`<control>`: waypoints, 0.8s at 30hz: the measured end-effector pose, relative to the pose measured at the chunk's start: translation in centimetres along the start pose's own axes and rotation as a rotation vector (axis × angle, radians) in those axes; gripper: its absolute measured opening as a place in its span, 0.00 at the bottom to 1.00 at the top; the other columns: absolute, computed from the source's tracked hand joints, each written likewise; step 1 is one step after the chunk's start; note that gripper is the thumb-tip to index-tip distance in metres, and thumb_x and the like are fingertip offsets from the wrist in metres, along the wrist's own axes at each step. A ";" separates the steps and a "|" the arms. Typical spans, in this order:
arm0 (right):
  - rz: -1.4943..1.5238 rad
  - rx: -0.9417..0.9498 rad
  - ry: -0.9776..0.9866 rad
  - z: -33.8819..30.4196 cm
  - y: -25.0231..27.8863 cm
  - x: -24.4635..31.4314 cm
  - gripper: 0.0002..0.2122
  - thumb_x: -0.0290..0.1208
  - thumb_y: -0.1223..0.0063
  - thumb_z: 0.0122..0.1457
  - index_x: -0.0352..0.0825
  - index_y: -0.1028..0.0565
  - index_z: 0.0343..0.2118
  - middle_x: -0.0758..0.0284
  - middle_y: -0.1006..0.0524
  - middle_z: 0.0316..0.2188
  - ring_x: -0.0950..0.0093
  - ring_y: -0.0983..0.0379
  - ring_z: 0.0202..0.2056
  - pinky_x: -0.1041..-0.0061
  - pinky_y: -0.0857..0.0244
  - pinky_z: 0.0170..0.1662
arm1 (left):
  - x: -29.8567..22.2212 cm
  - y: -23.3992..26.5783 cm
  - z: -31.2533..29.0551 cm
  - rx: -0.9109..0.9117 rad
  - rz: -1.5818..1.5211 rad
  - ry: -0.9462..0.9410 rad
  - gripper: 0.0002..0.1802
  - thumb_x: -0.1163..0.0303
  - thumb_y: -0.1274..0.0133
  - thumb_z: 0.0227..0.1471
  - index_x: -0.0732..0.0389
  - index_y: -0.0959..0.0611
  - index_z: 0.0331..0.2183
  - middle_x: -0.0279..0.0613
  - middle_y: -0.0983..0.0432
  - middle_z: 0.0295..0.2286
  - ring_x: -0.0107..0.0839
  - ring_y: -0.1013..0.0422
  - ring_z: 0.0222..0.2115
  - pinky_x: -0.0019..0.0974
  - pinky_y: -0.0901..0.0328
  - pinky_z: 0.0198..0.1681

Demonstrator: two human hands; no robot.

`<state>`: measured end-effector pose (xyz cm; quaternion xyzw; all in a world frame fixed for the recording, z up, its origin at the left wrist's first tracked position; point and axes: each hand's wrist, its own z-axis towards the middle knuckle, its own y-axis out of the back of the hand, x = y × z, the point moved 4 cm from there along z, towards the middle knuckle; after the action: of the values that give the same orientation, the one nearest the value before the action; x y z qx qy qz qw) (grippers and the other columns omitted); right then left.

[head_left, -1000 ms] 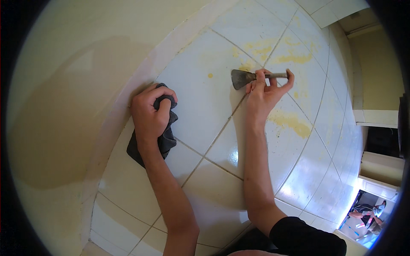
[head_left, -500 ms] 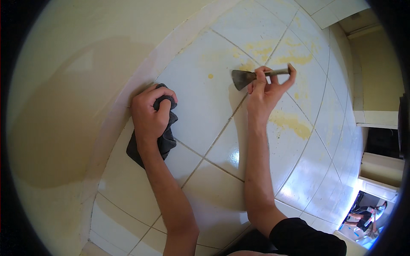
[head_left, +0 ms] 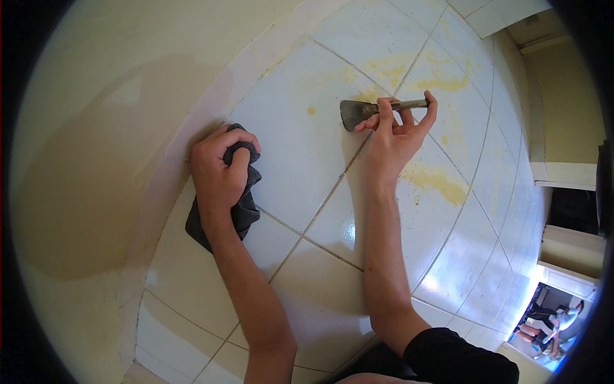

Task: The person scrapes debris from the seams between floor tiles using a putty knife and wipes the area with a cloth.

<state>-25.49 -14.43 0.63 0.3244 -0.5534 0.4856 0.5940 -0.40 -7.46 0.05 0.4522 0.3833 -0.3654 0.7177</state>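
My left hand [head_left: 220,168] is closed around a bunched dark grey cloth [head_left: 245,214], resting on the white floor tiles [head_left: 294,153] beside the wall's base. In my right hand [head_left: 395,137] is a scraper [head_left: 358,113] with a wide, worn metal blade and a slim handle. The blade points left, and the fingers pinch the handle near it. Yellow stains [head_left: 435,184] mark the tiles around and to the right of that hand. A small round yellow spot [head_left: 311,111] lies left of the blade.
A pale wall [head_left: 96,128] with a low pinkish skirting [head_left: 185,137] runs along the left. Cabinets and a dark opening [head_left: 571,208] stand at the far right. Through a bright doorway at the lower right, a person [head_left: 556,326] is visible.
The scraper has shifted slightly left in my right hand, its blade tilting a little. My left hand and the cloth have moved slightly left.
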 end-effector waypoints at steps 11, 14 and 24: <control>-0.009 0.002 -0.021 0.0 0.2 0.3 0.32 0.18 0.52 0.68 0.36 0.56 0.68 0.56 0.28 0.42 0.80 0.30 0.21 0.73 0.25 0.26 | 0.0 0.0 -0.1 0.009 -0.027 0.045 0.09 0.79 0.55 0.40 0.66 0.19 0.23 0.42 0.28 0.19 0.32 0.33 0.20 0.33 0.40 0.25; 0.033 0.033 -0.075 -0.2 0.2 -0.6 0.33 0.18 0.52 0.68 0.36 0.59 0.68 0.56 0.29 0.42 0.80 0.31 0.21 0.72 0.24 0.25 | 0.3 0.0 0.0 -0.003 -0.022 0.023 0.08 0.79 0.55 0.40 0.66 0.19 0.23 0.42 0.28 0.19 0.32 0.33 0.20 0.33 0.39 0.25; 0.017 0.082 -0.052 0.0 0.1 -0.5 0.32 0.18 0.53 0.69 0.40 0.58 0.67 0.57 0.30 0.43 0.80 0.32 0.20 0.71 0.24 0.25 | 0.3 0.0 0.0 0.003 -0.016 0.025 0.07 0.79 0.54 0.41 0.66 0.20 0.22 0.42 0.28 0.19 0.33 0.32 0.20 0.34 0.39 0.25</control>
<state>-25.56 -14.45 0.16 0.3562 -0.5509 0.5045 0.5614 -0.24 -7.47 -0.26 0.4548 0.3955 -0.3659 0.7091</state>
